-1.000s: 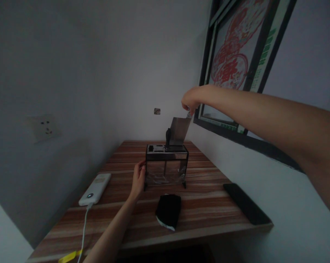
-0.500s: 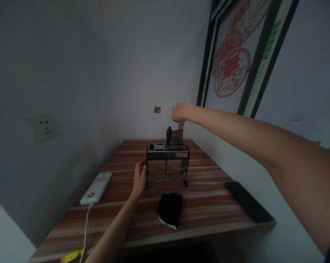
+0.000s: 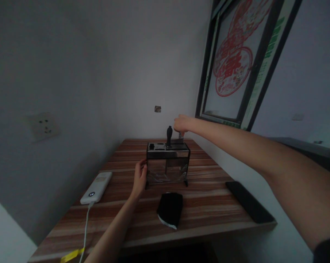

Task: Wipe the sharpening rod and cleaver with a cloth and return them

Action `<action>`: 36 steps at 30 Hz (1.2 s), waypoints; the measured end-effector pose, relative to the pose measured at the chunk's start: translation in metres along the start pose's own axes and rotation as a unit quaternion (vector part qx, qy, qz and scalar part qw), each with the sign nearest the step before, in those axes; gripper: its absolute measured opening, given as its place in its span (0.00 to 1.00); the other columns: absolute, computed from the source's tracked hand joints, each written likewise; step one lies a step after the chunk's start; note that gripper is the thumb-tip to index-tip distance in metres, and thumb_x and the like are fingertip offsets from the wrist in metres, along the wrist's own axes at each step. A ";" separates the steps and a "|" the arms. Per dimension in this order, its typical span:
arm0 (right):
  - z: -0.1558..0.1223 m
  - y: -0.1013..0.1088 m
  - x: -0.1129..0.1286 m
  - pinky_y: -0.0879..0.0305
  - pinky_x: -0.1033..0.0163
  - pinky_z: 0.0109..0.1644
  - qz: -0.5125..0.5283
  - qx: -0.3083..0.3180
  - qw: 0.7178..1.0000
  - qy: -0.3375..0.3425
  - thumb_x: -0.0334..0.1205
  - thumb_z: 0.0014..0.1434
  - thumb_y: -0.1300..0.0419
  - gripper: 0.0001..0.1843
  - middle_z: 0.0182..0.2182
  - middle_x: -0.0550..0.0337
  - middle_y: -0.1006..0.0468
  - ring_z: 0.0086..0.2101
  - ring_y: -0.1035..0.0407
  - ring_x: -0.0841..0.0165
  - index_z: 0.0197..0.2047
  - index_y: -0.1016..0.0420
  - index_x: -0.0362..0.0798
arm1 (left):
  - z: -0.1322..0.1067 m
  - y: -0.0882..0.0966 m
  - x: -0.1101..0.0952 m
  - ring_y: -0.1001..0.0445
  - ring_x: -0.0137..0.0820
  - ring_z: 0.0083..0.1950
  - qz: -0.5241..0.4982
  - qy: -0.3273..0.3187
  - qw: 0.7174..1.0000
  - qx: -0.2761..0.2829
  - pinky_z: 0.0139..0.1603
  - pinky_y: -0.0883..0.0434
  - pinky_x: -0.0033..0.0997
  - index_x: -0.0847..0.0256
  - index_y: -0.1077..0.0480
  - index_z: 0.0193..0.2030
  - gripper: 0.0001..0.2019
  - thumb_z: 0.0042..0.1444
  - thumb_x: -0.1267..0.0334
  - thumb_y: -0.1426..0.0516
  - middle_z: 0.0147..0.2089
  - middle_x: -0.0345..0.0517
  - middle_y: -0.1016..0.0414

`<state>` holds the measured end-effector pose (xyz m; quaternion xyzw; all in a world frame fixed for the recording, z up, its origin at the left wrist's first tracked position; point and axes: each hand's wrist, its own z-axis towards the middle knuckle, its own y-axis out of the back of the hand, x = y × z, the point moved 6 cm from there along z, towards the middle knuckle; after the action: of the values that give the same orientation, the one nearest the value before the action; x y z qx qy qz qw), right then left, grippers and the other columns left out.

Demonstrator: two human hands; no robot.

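Note:
A clear-walled knife holder [image 3: 167, 164] with a dark slotted top stands on the wooden table [image 3: 208, 175]. My left hand [image 3: 139, 179] grips its left side. My right hand [image 3: 181, 125] is closed on the handle of a cleaver [image 3: 172, 166]. The cleaver's blade is sunk deep in a slot and shows through the clear wall. A black-handled tool [image 3: 169, 136] stands in a slot just left of my right hand.
A white power bank [image 3: 96, 187] with a cable lies at the left of the table. A black cloth pouch [image 3: 169, 209] lies in front of the holder. A dark phone [image 3: 249, 206] rests near the right edge. A framed red picture [image 3: 236, 62] hangs on the right wall.
My right hand has lowered the cleaver from above the holder down into its slot. My left hand has stayed on the holder's side.

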<state>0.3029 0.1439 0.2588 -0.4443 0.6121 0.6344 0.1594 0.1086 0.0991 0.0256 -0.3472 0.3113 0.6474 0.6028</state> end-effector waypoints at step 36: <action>-0.009 -0.014 0.027 0.39 0.49 0.51 0.063 -0.002 0.998 -0.022 0.41 0.47 0.32 0.16 0.44 0.49 0.22 0.50 0.33 0.52 0.41 0.21 0.49 | 0.000 0.000 -0.011 0.33 0.35 0.53 0.020 -0.016 1.000 -0.006 0.55 0.36 0.36 0.58 0.37 0.51 0.16 0.61 0.54 0.52 0.53 0.49 0.33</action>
<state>0.3022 0.1294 0.2307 -0.3912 0.6335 0.6544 0.1320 0.1089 0.0927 0.0341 -0.3344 0.3045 0.6665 0.5926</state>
